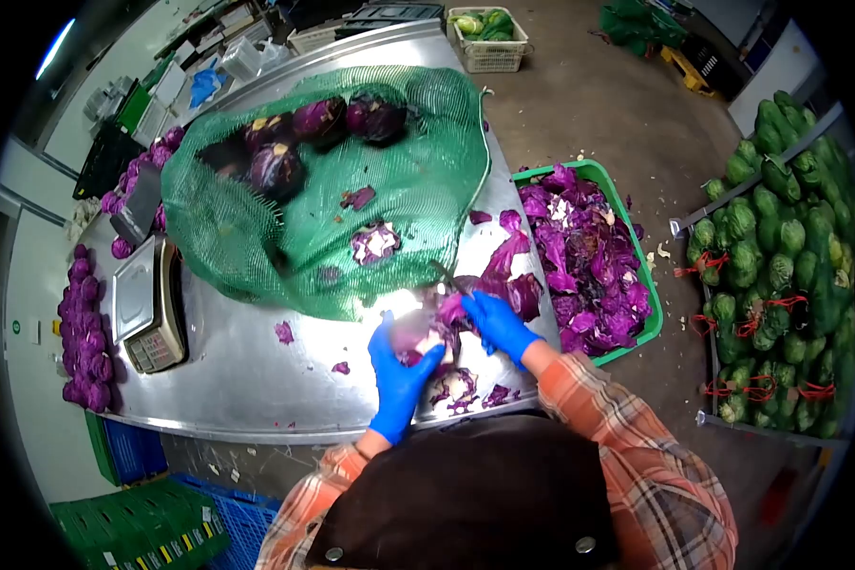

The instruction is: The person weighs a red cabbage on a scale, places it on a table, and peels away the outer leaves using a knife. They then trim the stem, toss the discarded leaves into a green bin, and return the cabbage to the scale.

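My left hand (401,372), in a blue glove, is wrapped around a red cabbage (410,340) above the metal table's near edge. The cabbage is blurred, with a pale cut spot facing me. My right hand (500,326), also gloved in blue, is closed beside it on what looks like a knife (444,275); only a slim dark part shows. A loose purple leaf (451,309) touches its fingertips. Below the hands lies a trimmed cabbage piece (454,388) with a pale core. Outer leaves (511,293) lie just beyond my right hand.
A green mesh sack (389,190) with several red cabbages (377,114) covers the far table. A green crate (648,285) of purple leaves stands right. A scale (152,309) and stacked cabbages (85,332) are left. Netted green vegetables (779,256) stand far right; crates (142,527) below left.
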Action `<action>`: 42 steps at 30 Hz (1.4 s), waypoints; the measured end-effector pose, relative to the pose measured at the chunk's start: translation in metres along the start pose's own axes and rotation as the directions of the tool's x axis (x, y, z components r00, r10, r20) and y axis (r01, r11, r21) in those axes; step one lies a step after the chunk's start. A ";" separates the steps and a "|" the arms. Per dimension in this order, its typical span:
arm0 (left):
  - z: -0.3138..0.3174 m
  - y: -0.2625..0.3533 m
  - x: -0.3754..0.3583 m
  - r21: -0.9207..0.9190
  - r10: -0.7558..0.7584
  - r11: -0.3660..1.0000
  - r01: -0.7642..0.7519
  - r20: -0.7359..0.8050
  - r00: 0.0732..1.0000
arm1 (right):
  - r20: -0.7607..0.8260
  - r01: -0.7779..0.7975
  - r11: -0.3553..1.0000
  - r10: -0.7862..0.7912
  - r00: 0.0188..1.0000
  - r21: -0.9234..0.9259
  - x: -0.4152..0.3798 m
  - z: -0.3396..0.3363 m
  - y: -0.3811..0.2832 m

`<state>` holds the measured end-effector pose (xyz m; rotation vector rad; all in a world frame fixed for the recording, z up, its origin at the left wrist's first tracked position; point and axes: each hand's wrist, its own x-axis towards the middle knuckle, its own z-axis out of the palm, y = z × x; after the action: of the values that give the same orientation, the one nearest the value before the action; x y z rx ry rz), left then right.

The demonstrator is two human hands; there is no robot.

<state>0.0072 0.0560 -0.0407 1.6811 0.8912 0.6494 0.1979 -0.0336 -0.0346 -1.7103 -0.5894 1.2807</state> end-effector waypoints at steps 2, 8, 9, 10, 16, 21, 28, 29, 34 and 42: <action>-0.010 0.006 0.003 -0.140 -0.068 0.987 0.077 0.065 0.996 | 0.029 0.024 0.999 -0.025 0.999 0.022 -0.008 0.010 0.002; -0.052 0.006 0.002 -0.317 -0.100 0.928 0.196 0.297 0.950 | -0.271 0.205 0.973 -0.226 0.936 -0.103 0.031 0.022 0.031; -0.056 0.004 0.000 -0.338 -0.100 0.916 0.215 0.325 0.940 | -0.284 0.224 0.964 -0.256 0.924 -0.140 0.038 0.010 0.032; -0.057 0.003 -0.002 -0.348 -0.075 0.924 0.159 0.242 0.967 | -0.270 0.235 0.950 -0.287 0.919 -0.207 0.036 0.000 0.024; -0.052 0.001 -0.007 -0.377 -0.294 0.868 0.324 0.138 0.946 | 0.085 0.419 0.778 -0.433 0.898 -0.468 -0.013 0.012 -0.038; -0.047 -0.004 -0.001 -0.343 -0.254 0.894 0.289 0.145 0.956 | 0.293 0.555 0.685 -0.471 0.832 -0.472 -0.013 0.041 -0.026; -0.047 0.006 0.003 -0.271 -0.180 0.936 0.223 0.173 0.968 | 0.130 0.659 0.504 -0.732 0.669 -0.558 -0.001 0.039 -0.021; -0.048 0.004 0.003 -0.277 -0.152 0.939 0.204 0.197 0.969 | 0.125 0.631 0.510 -0.712 0.691 -0.584 -0.005 0.040 -0.022; -0.059 0.004 0.005 -0.313 -0.050 0.938 0.150 0.307 0.950 | -0.110 0.211 0.961 -0.233 0.966 -0.181 0.003 0.035 -0.024; -0.085 0.000 -0.009 -0.331 -0.157 0.888 0.321 0.437 0.886 | -0.396 0.266 0.958 -0.287 0.872 -0.107 0.024 -0.036 0.039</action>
<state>-0.0648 0.0953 -0.0168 1.2431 0.6101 0.2684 0.2347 -0.0470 -0.0778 -1.7902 -0.5912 0.6821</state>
